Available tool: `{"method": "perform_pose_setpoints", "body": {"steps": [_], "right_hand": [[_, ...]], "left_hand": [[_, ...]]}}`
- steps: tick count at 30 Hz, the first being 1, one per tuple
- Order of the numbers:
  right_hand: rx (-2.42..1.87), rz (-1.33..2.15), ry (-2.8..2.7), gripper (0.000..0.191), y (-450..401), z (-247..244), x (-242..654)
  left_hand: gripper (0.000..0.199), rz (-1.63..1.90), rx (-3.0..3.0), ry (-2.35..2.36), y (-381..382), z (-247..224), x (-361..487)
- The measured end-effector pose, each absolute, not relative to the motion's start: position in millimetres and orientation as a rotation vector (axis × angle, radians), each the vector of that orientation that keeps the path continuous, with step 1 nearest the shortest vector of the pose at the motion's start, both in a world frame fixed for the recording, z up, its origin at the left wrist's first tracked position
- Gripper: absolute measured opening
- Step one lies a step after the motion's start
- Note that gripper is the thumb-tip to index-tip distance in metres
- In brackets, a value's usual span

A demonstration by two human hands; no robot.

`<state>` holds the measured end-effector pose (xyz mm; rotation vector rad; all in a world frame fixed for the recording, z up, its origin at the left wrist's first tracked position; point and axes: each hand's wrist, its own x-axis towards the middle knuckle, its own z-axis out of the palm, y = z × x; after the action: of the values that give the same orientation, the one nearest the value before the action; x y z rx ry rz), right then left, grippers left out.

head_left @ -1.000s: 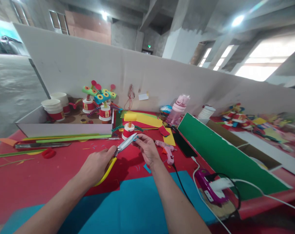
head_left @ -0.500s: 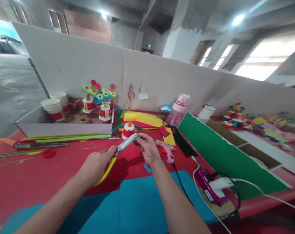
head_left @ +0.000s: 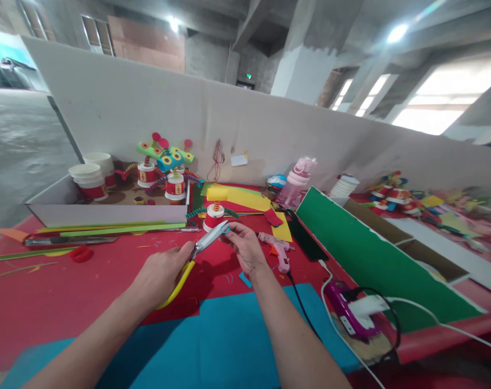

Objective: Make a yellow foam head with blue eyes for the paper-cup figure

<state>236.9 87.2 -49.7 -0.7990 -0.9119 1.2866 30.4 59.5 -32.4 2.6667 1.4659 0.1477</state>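
Note:
My left hand (head_left: 161,274) is closed round the yellow handles of a pair of scissors (head_left: 207,239), whose blades point up and to the right. Between the fingertips of my right hand (head_left: 246,246) is a small piece of blue paper (head_left: 225,229), right at the blade tips. Just behind the blades stands a paper-cup figure (head_left: 213,216) with a yellow roll on a spring neck and green folded arms. A small blue paper scrap (head_left: 245,279) lies on the red table below my right hand.
A pink glue gun (head_left: 278,251) lies right of my right hand, its black cord running forward. Blue sheets (head_left: 237,340) cover the near edge. At left, a box (head_left: 111,215) holds cups and several finished figures. A phone (head_left: 308,237), green board (head_left: 375,265) and purple power strip (head_left: 353,316) are at right.
Almost nothing differs. The blue paper has shifted very slightly at the scissor tips; both hands keep their places and their grip.

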Motion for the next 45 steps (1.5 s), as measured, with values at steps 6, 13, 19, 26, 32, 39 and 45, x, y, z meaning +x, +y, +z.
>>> {"method": "perform_pose_setpoints", "body": {"steps": [6,13,19,26,32,39,45], "right_hand": [[-0.798,1.294,-0.927,0.018,86.3,-48.0,237.5],[-0.789,1.3,-0.925,0.018,86.5,-48.7,238.5],[-0.801,1.281,-0.934,0.016,86.8,-49.5,240.6],[-0.811,1.278,-0.916,0.018,87.0,-47.8,241.1],[-0.814,1.284,-0.92,0.019,85.9,-47.7,238.2],[-0.815,1.3,-0.925,0.021,85.7,-47.1,236.8],[-0.804,1.303,-0.933,0.019,86.3,-48.2,237.6]], "left_hand": [[0.017,0.123,2.658,1.474,59.9,-32.6,30.7],[0.018,0.1,2.648,1.488,58.9,-29.7,31.1],[0.017,0.097,2.647,1.479,58.7,-28.1,31.0],[0.018,0.112,2.634,1.458,60.5,-30.4,31.2],[0.019,0.126,2.646,1.459,59.4,-30.0,32.4],[0.017,0.119,2.643,1.471,58.0,-29.6,32.5],[0.019,0.081,2.621,1.491,58.0,-27.3,33.5]]}}
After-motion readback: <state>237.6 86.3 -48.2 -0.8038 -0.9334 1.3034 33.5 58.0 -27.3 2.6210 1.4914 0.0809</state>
